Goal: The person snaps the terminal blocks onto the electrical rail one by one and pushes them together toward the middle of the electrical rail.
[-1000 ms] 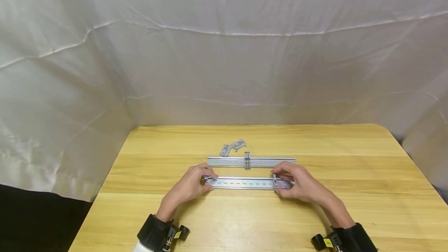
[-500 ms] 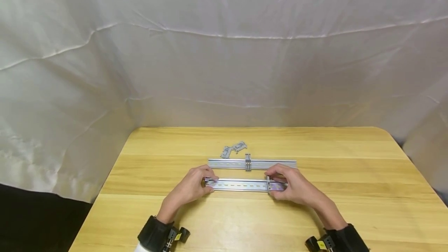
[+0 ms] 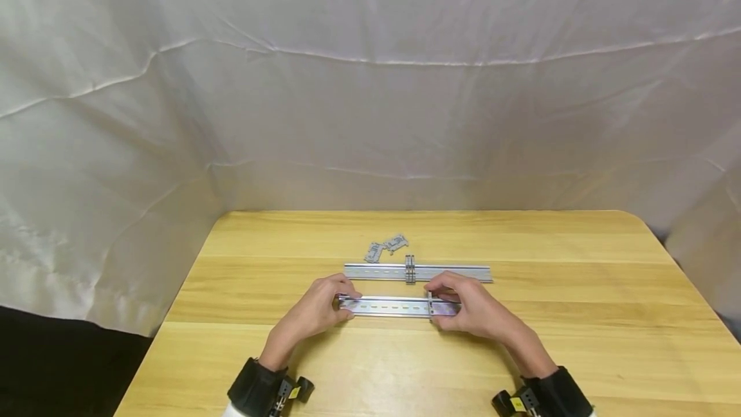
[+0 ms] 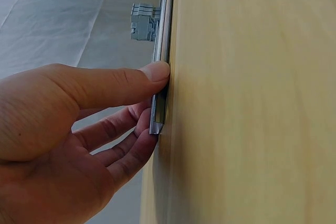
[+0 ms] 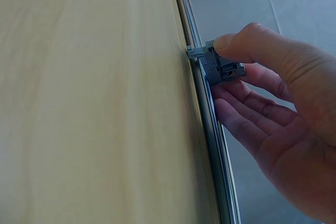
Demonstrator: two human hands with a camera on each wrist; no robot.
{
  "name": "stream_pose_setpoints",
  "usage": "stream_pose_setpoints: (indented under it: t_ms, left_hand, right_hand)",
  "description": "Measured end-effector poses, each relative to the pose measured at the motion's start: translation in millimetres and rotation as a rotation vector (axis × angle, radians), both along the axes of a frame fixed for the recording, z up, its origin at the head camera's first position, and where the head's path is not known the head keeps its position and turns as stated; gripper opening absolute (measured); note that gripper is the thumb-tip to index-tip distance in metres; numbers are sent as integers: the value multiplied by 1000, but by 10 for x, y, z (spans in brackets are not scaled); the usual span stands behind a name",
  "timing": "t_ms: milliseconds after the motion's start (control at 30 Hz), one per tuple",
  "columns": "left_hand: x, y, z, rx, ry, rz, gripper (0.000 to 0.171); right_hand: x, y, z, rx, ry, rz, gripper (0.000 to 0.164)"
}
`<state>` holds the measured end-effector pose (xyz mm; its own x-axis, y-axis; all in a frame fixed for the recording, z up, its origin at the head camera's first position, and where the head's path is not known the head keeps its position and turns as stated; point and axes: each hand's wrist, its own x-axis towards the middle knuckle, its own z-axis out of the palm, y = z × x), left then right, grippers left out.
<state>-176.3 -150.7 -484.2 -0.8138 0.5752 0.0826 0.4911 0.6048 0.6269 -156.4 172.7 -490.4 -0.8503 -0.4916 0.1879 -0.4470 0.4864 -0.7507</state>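
Observation:
My left hand (image 3: 320,304) grips the left end of the nearer metal DIN rail (image 3: 388,306), thumb on the near edge and fingers on the far one. In the left wrist view the thumb presses on that rail (image 4: 161,51) close to its cut end. On the same rail, right of its middle, sits one thin grey terminal block (image 3: 430,304). My right hand (image 3: 470,306) pinches this block (image 5: 218,64) between thumb and fingers and hides part of the rail's right end. In the right wrist view the block stands across the rail.
Behind lies a second DIN rail (image 3: 451,273) with a small group of terminal blocks (image 3: 410,269) at its middle. Two loose grey terminal blocks lie flat beyond it, one left (image 3: 374,251), one right (image 3: 396,243). A pale curtain (image 3: 370,114) hangs behind the wooden table (image 3: 579,301).
My right hand has moved left along the nearer rail, and the terminal block in its fingers has slid left with it. The left hand stays on the rail's end.

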Motion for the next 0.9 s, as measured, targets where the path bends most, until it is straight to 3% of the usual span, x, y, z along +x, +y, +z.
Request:
stream_pose_setpoints:
  t_ms: [267, 567, 900]
  left_hand:
    - [-5, 5, -5, 5, 0, -6, 32]
    - [-2, -1, -3, 27, -1, -24, 32]
    - [-6, 3, -5, 28, -11, -16, 33]
  right_hand:
    - [-10, -103, -3, 22, 0, -14, 49]
    - [-42, -184, -56, 15, 64, 1, 50]
    - [-24, -295, -36, 75, 142, -6, 50]
